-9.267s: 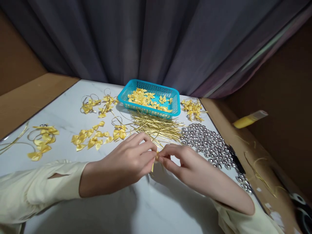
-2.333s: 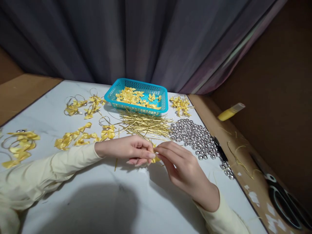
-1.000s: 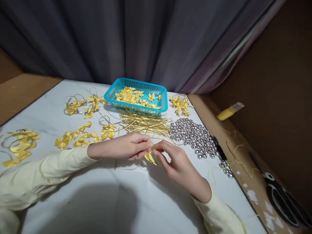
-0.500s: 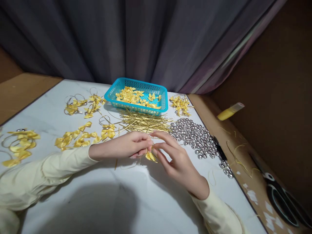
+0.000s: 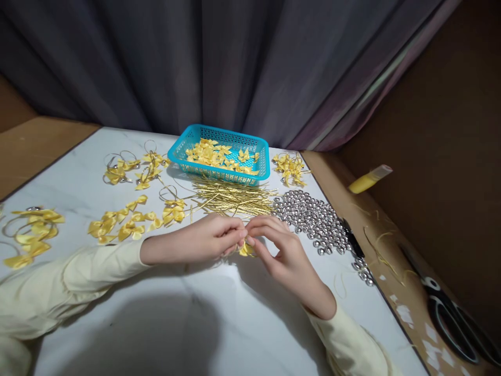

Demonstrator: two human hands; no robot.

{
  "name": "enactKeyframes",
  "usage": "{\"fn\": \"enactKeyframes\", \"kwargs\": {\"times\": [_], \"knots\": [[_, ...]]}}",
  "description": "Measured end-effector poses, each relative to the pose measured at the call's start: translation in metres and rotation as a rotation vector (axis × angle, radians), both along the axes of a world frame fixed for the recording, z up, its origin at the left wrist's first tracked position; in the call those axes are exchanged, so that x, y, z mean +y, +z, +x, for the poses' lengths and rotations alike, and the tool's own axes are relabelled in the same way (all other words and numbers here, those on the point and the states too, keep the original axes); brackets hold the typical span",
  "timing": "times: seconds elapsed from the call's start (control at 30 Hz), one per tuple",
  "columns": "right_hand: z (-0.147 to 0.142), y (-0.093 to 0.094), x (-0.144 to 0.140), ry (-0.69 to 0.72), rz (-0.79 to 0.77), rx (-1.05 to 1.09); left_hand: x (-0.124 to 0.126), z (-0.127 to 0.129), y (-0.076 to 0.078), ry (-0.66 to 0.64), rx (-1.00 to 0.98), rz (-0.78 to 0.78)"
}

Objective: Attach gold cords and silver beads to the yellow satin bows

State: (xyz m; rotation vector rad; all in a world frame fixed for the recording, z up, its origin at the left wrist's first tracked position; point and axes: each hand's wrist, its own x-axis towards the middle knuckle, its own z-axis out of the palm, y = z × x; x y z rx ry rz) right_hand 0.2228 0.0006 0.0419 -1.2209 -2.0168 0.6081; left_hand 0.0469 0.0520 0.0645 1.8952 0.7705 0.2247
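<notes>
At the middle of the bench, toward its near edge, the two hands are brought together fingertip to fingertip. A small yellow ribbon bow (image 5: 246, 249) is pinched between them: the left hand (image 5: 203, 240) is closed over it from the left, thumb and forefingers pressed together, and the right hand (image 5: 279, 248) is met against it from the right, its fingertips curled in on the same spot. Only the lower edge of the bow is seen below the fingers; whether a gold wire is held with it cannot be told. Both forearms, in pale cream sleeves, are rested on the white marbled bench (image 5: 188, 324).

The step in hand is judged to be the fastening of something at the bow's centre. A fine, steady pinch and a small twist would be called for next, with the bow kept from slipping.

Just beyond the hands, a heap of thin gold wire pieces (image 5: 235, 198) is spread, and to its right a pile of small silver bells (image 5: 313, 219) is laid toward the right edge. A turquoise basket (image 5: 188, 156) of loose bows is set at the far edge. Finished bows with loops (image 5: 129, 169) are scattered toward the far left corner, and plain bows (image 5: 117, 225) lie left of the hands. Scissors (image 5: 450, 313) are seen off the right edge.
</notes>
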Motion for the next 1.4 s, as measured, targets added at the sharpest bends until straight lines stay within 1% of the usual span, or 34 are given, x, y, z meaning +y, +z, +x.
{"fn": "enactKeyframes", "kwargs": {"times": [0.13, 0.17, 0.23, 0.37, 0.47, 0.53, 0.63, 0.77, 0.87, 1.03, 1.3, 1.4], "knots": [[-0.002, 0.0, -0.001, -0.035, -0.041, 0.041, -0.006, -0.001, -0.007, -0.09, 0.078, 0.344], [-0.002, -0.001, -0.001, -0.041, -0.034, 0.048, -0.007, -0.001, -0.01, -0.11, 0.08, 0.401], [-0.003, -0.002, -0.001, -0.054, -0.017, 0.051, -0.009, -0.001, -0.015, -0.14, 0.075, 0.455], [-0.004, -0.005, -0.002, -0.081, -0.018, 0.079, -0.008, -0.003, -0.023, -0.144, 0.064, 0.462], [-0.004, -0.005, -0.002, -0.098, 0.016, 0.094, -0.006, -0.003, -0.026, -0.123, 0.011, 0.376], [-0.003, -0.004, -0.002, -0.11, 0.046, 0.076, -0.005, -0.002, -0.027, -0.129, -0.056, 0.354], [-0.002, -0.002, -0.001, -0.095, 0.036, 0.07, -0.004, -0.002, -0.028, -0.138, -0.119, 0.406], [0.0, -0.001, 0.0, -0.057, -0.058, 0.134, -0.002, -0.004, -0.029, -0.117, -0.111, 0.446], [0.0, 0.0, 0.0, -0.054, -0.089, 0.158, -0.002, -0.005, -0.029, -0.094, -0.098, 0.462], [0.001, 0.0, 0.001, -0.044, -0.092, 0.148, -0.001, -0.004, -0.029, -0.101, -0.103, 0.532], [0.0, -0.003, 0.0, -0.025, -0.033, 0.108, -0.001, -0.004, -0.031, -0.165, -0.147, 0.675], [-0.002, -0.005, -0.001, -0.024, -0.011, 0.092, -0.001, -0.006, -0.032, -0.197, -0.142, 0.692]]}}
